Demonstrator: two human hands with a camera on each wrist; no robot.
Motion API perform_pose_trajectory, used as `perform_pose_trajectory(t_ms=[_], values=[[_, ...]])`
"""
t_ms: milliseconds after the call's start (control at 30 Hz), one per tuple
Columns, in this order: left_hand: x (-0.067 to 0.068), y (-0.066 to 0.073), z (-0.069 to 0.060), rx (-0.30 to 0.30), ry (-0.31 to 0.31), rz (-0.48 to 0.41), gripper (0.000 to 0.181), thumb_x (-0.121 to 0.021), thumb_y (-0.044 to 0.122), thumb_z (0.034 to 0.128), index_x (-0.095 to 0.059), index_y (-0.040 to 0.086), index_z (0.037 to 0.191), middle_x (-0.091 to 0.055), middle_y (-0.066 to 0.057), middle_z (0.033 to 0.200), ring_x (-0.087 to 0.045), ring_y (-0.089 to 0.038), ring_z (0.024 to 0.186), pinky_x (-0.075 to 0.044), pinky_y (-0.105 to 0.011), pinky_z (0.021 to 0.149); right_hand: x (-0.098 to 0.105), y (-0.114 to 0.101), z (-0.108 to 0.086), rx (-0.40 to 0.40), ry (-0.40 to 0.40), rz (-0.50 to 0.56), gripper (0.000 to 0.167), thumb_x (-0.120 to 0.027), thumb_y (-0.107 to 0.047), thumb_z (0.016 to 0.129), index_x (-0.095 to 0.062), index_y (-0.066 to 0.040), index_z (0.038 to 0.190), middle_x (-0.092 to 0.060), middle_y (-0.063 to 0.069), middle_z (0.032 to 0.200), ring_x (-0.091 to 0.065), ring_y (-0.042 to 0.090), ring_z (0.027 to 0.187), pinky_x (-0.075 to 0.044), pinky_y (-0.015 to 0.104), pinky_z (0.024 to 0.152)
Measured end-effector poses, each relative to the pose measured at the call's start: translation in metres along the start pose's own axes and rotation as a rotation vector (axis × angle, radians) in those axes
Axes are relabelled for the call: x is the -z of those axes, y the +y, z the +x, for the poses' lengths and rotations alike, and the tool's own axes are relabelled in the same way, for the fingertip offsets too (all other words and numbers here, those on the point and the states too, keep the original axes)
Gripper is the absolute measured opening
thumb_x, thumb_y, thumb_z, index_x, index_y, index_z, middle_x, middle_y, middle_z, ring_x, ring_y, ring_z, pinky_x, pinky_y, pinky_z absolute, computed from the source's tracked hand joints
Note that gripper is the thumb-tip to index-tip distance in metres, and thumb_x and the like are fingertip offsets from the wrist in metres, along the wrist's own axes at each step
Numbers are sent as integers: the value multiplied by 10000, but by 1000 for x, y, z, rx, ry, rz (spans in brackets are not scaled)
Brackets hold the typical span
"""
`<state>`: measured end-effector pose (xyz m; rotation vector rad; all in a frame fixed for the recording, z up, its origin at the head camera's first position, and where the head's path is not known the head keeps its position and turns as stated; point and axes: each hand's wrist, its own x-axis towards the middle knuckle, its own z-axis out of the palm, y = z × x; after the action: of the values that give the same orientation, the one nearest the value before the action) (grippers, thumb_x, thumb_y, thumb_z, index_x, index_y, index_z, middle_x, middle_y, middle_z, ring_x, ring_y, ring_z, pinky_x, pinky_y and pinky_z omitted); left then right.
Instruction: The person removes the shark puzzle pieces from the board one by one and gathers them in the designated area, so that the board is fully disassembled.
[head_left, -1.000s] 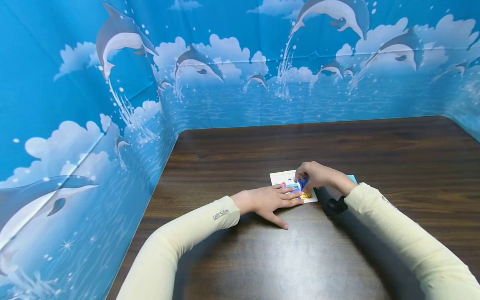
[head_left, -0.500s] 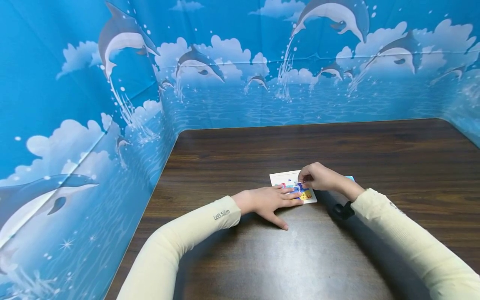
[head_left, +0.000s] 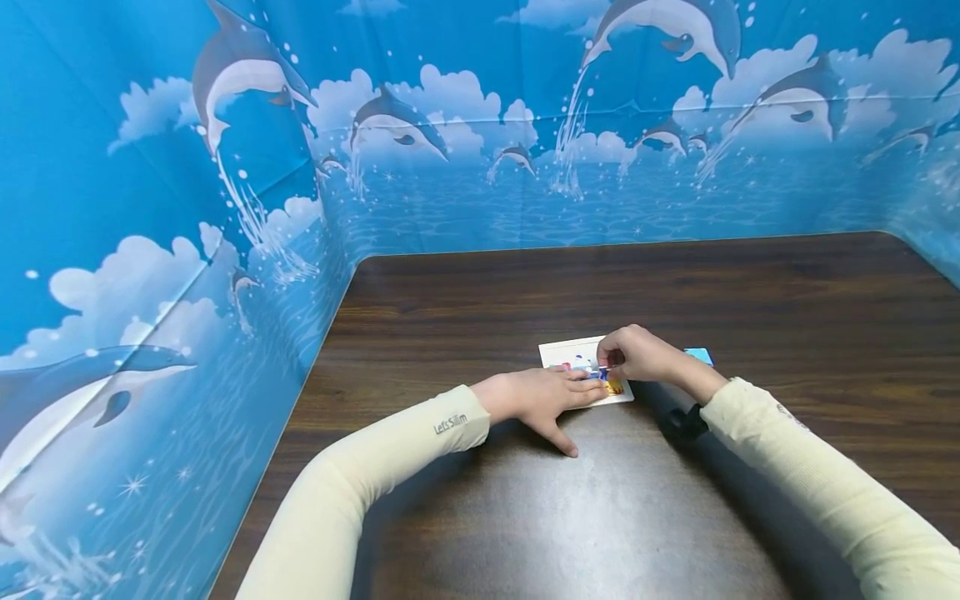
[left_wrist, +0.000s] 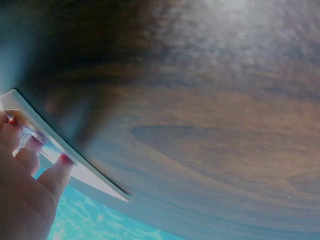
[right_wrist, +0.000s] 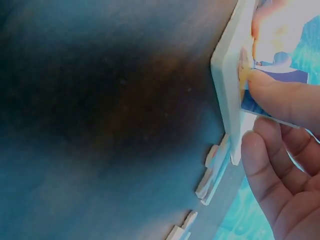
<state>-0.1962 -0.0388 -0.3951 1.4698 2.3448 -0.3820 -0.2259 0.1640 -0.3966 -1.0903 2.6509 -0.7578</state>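
A small jigsaw puzzle board point(head_left: 558, 354) with a white border and colourful printed pieces lies on the table. My left hand point(head_left: 542, 398) rests on its left part, fingers straight and spread over the picture, hiding some of it. In the left wrist view, the fingertips touch the board point(left_wrist: 97, 181). My right hand point(head_left: 642, 354) is over the board's right side. Between thumb and fingers it pinches a blue and purple puzzle piece point(right_wrist: 294, 76), which stands tilted near the board's edge in the right wrist view. Whether the piece touches the board is unclear.
Loose puzzle pieces lie right of the board: one light-blue piece point(head_left: 698, 356) shows beyond my right wrist, and the right wrist view has a piece point(right_wrist: 214, 172) beside the board. The dark wooden table point(head_left: 465, 308) meets a dolphin-print curtain point(head_left: 450, 192) behind and at left.
My right hand has shifted slightly right, still pinching the puzzle piece, which shows less now in the head view. My left hand stays on the board.
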Motion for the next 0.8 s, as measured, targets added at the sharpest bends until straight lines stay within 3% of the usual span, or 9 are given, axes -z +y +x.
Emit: perform_pose_trajectory(t_ms=[167,367,667,800], values=[[1,2,1,3,-15,17,946,-519,669,828,-102,188,1527,-114,30,1598,-121,-183,1474,-135,-355,1197,1,0,1,23,16,-6,204,-682,119,707,-622,-75,697,-580,-10,628,-439,35,569,-399,202,528],[0,2,0,-6,11,23,938,-533,657,825,-138,171,1523,-148,11,1593,-149,-201,1469,-159,-370,1192,-3,4,-1,86,72,-5,201,-667,118,711,-628,-78,681,-577,-20,607,-420,6,550,-390,189,507],[-3,2,-2,4,13,-1,923,-535,634,839,-124,172,1525,-131,8,1596,-112,-199,1475,-122,-368,1198,-4,11,0,-97,85,186,78,-732,-1,764,-657,-13,742,-598,16,642,-438,57,573,-391,207,546],[-3,4,-3,13,5,7,927,-524,640,842,-106,176,1526,-109,14,1599,-89,-182,1478,-109,-364,1200,-3,8,0,-2,71,116,107,-718,39,758,-645,-33,728,-588,4,649,-426,37,577,-391,205,538]])
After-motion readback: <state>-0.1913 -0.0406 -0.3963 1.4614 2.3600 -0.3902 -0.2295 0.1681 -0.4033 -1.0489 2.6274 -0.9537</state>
